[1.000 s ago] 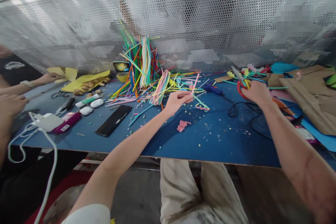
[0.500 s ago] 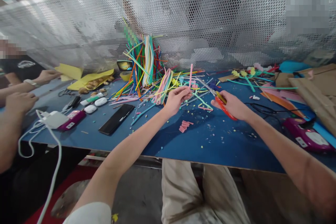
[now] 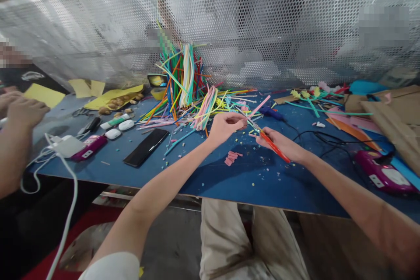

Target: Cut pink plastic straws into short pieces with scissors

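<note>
Pinched in the fingers of my left hand (image 3: 227, 127) is a pink pipe cleaner (image 3: 260, 106), its free length slanting up to the right. My right hand (image 3: 278, 142) is closed around the red handles of a pair of scissors (image 3: 273, 143). Their metal blades reach up-left to the pipe cleaner beside my left fingertips; whether they touch it I cannot tell. Below the hands, short cut pink pieces (image 3: 231, 158) lie in a small pile on the blue table (image 3: 210, 175). A bundle of pastel pipe cleaners (image 3: 206, 107) lies just behind my left hand.
Many coloured pipe cleaners (image 3: 183, 76) stand before the perforated metal screen (image 3: 262, 30). A phone (image 3: 146, 148), earbud cases and a purple power strip (image 3: 89, 148) lie left. Another purple strip (image 3: 384, 170), black cables and cardboard are right. A co-worker's hands (image 3: 24, 107) hold yellow paper.
The pink pipe cleaner has tipped from upright to slanting right. My right hand has come lower and left, bringing the scissor blades to it. The co-worker's hands moved left with yellow paper.
</note>
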Available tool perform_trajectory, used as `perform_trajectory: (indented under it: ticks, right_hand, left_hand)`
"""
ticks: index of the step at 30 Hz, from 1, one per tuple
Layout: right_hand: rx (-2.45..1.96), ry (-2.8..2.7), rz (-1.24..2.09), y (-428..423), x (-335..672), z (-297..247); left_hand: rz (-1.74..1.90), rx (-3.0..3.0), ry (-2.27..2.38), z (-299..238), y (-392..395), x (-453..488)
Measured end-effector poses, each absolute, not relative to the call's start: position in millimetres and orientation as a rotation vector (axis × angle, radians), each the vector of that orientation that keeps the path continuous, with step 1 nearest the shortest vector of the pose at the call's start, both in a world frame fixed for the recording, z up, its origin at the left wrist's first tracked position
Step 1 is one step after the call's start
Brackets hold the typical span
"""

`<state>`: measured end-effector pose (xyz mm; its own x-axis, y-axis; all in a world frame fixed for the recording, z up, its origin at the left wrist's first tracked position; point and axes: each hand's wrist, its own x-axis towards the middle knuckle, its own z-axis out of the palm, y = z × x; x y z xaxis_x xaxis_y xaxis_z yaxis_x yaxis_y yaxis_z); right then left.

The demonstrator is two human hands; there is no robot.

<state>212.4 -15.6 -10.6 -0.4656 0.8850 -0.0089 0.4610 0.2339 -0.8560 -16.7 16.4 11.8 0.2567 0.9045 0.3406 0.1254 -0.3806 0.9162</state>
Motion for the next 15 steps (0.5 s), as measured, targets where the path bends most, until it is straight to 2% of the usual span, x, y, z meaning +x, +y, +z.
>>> perform_trajectory:
  ticks: [5,15]
  right_hand:
    - [-1.239,-2.024,1.183,-14.9,211.2,-12.7]
    - [-1.257,-1.984,1.134,-25.4,203.9,-8.7]
  left_hand:
    - [1.277,1.971,1.108,19.3,9.0,-17.2]
    - [1.274,1.984,1.119,16.2,9.8,-16.9]
